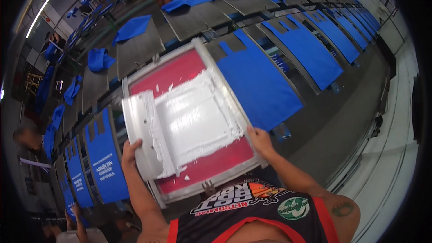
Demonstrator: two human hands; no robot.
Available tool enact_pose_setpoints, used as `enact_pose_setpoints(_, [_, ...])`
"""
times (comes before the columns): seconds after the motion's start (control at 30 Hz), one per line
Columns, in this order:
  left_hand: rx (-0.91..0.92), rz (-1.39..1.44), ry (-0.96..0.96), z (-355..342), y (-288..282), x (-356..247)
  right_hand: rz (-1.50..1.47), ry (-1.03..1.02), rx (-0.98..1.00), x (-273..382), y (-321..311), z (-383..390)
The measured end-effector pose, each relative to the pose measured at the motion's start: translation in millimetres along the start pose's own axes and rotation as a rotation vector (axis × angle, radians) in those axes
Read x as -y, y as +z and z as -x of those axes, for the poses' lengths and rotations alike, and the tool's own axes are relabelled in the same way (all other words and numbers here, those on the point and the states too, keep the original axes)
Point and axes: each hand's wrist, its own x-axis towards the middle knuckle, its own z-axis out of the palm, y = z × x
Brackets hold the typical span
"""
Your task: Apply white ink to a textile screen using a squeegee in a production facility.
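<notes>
A screen-printing frame (225, 91) with pale metal rails and a red mesh (216, 162) is tilted in front of me. A thick layer of white ink (193, 121) spreads over the middle of the mesh, with ridges round its edges. Along the frame's left side lies a broad, pale squeegee (143, 141), its inner edge coated in ink. My left hand (131, 152) is closed round the squeegee's outer edge, thumb on top; whether it also grips the rail beneath is hidden. On the right rail, near the lower corner, my right hand (259, 141) grips the frame.
Blue bag-shaped fabric pieces (256, 81) lie on a long row of boards to the right. Printed blue pieces (104, 157) lie at left. Behind runs another row of grey boards (191, 19) with folded blue fabric. Other people stand at the back and lower left.
</notes>
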Motion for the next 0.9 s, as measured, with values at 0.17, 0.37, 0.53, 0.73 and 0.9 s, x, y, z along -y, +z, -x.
enact_pose_setpoints(0.17, [-0.049, -0.027, 0.025, -41.2, 176.8, 16.0, -0.058, 0.072, -0.037, -42.0, -148.4, -60.9])
enact_pose_setpoints(0.37, [0.068, 0.112, -0.070, -65.6, 280.6, 7.5, 0.109, -0.067, -0.119, -93.3, -220.3, -133.0])
enact_pose_setpoints(0.53, [-0.063, 0.082, -0.049, -81.4, 288.1, 11.9, 0.075, -0.044, -0.046, -83.6, -225.2, -155.6])
enact_pose_setpoints(0.73, [-0.064, 0.075, -0.082, -90.9, 307.1, 12.3, 0.082, -0.035, -0.056, -102.6, -222.5, -192.9])
enact_pose_setpoints(0.9, [0.014, 0.171, -0.050, -102.5, 304.3, 38.0, 0.289, -0.445, -0.391, -124.3, -218.1, -201.3])
